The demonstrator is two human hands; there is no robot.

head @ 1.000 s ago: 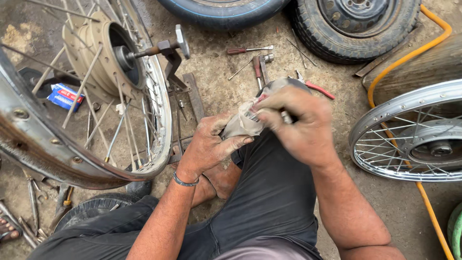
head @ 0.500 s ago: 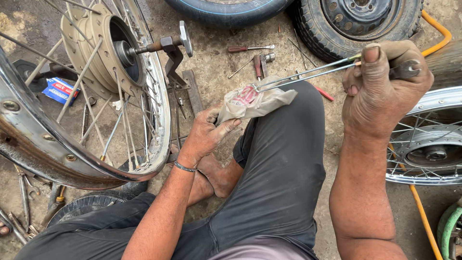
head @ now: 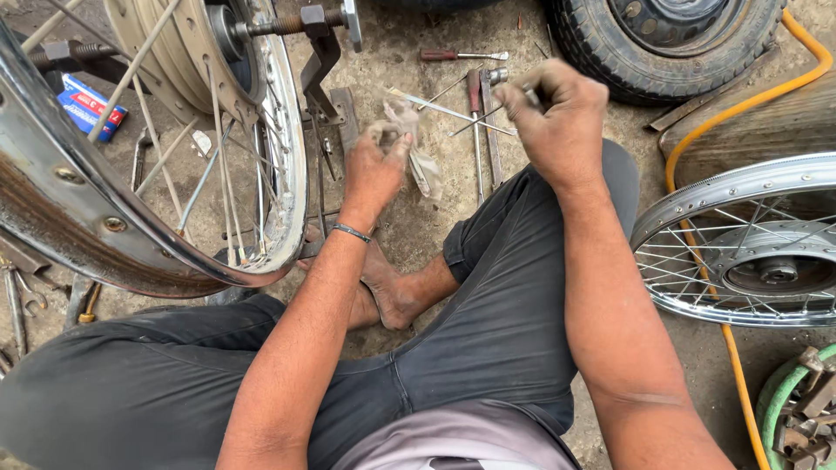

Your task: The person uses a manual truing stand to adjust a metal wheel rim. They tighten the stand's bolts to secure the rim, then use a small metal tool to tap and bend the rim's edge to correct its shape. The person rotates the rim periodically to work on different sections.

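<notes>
On the dirt floor point(head: 409, 235), a grey rag point(head: 416, 144) is clamped in the left hand point(head: 374, 170). The thin spokes point(head: 448, 110), raised high to the right half a second ago, are now lowered, pinched in the closed fingers of the right hand point(head: 557, 117).

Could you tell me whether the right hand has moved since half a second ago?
Yes. The right hand has come back in toward the left hand and the rag, away from the spoked wheel on the right.
</notes>
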